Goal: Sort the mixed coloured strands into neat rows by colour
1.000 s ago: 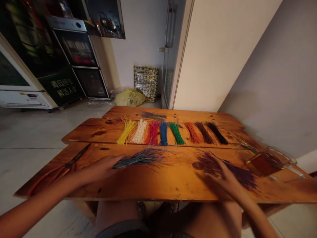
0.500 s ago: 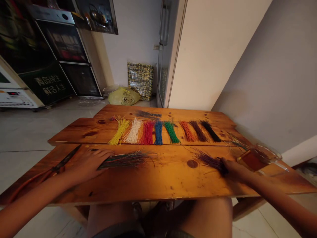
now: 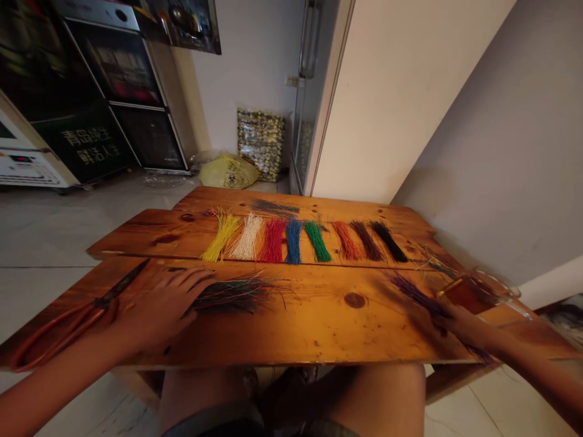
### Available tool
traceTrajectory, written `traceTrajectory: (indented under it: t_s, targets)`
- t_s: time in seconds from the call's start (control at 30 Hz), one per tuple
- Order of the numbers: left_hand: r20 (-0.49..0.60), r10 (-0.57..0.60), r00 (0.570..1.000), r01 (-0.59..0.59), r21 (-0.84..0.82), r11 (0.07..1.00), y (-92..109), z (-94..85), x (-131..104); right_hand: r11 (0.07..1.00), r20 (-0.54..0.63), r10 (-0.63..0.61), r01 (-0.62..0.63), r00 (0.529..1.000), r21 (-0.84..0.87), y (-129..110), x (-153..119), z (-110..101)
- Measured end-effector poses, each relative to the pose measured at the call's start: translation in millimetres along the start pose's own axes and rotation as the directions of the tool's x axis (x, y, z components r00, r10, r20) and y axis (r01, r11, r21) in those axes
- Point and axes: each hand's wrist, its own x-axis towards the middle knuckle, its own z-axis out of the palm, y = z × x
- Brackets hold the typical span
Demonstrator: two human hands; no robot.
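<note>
My left hand lies on the wooden table with its fingers spread, the fingertips over the left end of a bundle of dark mixed strands. At the right, my right hand is closed around a bundle of purple strands, whose ends stick out on both sides of it. Farther back is a row of coloured bundles, among them yellow, white, red and black ones.
Red-handled scissors lie open beside my left forearm. A glass cup of brown liquid stands just beyond my right hand. Loose grey strands lie behind the row. A yellow bag rests on the floor past the table.
My right hand has moved right with the purple bundle, which now slants and shows on both sides of the hand. My left hand's fingers are more spread. The view has shifted slightly.
</note>
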Motion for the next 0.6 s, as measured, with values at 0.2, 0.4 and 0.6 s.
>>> traceTrajectory:
  t_s: [0.2, 0.4, 0.6]
  targets:
    - [-0.179, 0.121, 0.976, -0.135, -0.066, 0.989, 23.9, -8.4, 13.7, 0.997, 0.027, -0.071, 0.071, 0.997, 0.012, -8.0, -14.9, -13.1]
    - [-0.323, 0.252, 0.912, -0.316, -0.165, 0.934, 71.7, -32.4, 29.4, 0.989, -0.027, -0.130, 0.127, 0.991, -0.080, -48.4, -27.3, -10.8]
    - [-0.449, 0.230, 0.864, -0.329, -0.154, 0.932, 124.9, -40.0, 64.6, 0.955, -0.003, -0.282, 0.280, 0.959, -0.095, -102.4, -41.5, 1.9]
